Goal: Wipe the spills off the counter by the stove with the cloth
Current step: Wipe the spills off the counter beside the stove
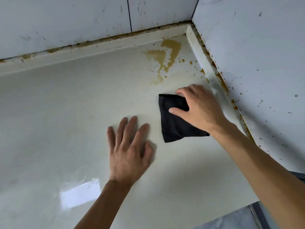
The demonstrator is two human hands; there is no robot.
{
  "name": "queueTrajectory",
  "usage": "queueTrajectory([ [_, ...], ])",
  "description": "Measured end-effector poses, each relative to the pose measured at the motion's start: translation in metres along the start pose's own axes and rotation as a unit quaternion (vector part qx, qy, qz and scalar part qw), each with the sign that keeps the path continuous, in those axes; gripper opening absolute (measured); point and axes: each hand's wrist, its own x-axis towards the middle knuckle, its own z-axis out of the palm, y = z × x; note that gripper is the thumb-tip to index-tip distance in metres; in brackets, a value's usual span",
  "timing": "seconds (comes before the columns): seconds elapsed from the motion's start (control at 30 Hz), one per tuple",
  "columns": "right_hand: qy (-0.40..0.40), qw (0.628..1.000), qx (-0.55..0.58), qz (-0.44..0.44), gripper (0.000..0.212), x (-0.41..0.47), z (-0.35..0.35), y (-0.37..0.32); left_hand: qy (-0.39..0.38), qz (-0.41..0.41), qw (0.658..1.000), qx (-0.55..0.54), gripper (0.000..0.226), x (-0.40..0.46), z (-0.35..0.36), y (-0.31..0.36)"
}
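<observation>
Soft daylight, glare on counter (79,194)

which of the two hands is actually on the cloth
The right hand: its fingers and thumb press on the black cloth near the wall corner. The left hand lies flat on the bare counter, apart from the cloth.
</observation>
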Motion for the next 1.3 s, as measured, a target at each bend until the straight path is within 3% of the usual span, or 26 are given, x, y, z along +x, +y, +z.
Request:
queueTrajectory([
  [0.2, -0.099, 0.992, 0.075, -0.003, 0.038, 0.020, -0.015, 0.010, -0.001, 0.001, 1.000, 0.002, 0.044, -0.001, 0.002, -0.001],
  [0.3, -0.102, 0.984, 0.146, -0.020, 0.027, 0.015, -0.027, 0.010, -0.006, -0.001, 1.000, -0.004, 0.044, -0.001, 0.001, -0.002],
  [0.43, -0.005, 0.985, 0.150, -0.085, 0.026, -0.001, -0.057, 0.006, -0.021, -0.010, 1.000, -0.010, 0.045, -0.001, -0.001, -0.002],
  [0.6, 0.224, 0.951, 0.040, -0.207, 0.023, -0.025, -0.081, -0.005, -0.024, -0.007, 1.000, -0.018, 0.045, 0.000, -0.001, -0.003],
  [0.67, 0.239, 0.943, 0.011, -0.231, 0.018, -0.037, -0.065, -0.010, -0.020, -0.006, 1.000, -0.017, 0.045, 0.000, -0.001, -0.003],
  [0.77, 0.186, 0.962, -0.005, -0.200, 0.006, -0.056, -0.022, -0.013, -0.007, -0.003, 1.000, -0.011, 0.045, 0.000, 0.001, -0.003],
  [0.87, 0.121, 0.976, 0.027, -0.177, 0.012, -0.069, 0.009, -0.008, -0.007, -0.001, 1.000, -0.009, 0.045, 0.000, 0.002, -0.004],
  [0.97, 0.132, 0.976, 0.073, -0.155, 0.021, -0.061, 0.013, -0.007, -0.015, -0.006, 1.000, -0.008, 0.045, 0.001, 0.001, -0.003],
  [1.07, 0.127, 0.983, 0.091, -0.095, 0.044, -0.033, 0.016, -0.021, -0.023, -0.013, 1.000, -0.009, 0.045, 0.000, -0.002, 0.000],
  [1.17, 0.029, 0.998, 0.022, -0.053, 0.068, -0.020, 0.036, -0.047, -0.031, -0.018, 0.999, -0.009, 0.050, 0.001, -0.003, -0.001],
  [1.3, 0.043, 0.996, -0.037, -0.072, 0.070, -0.021, 0.059, -0.048, -0.045, -0.037, 0.998, -0.001, 0.061, 0.000, -0.001, 0.000],
])
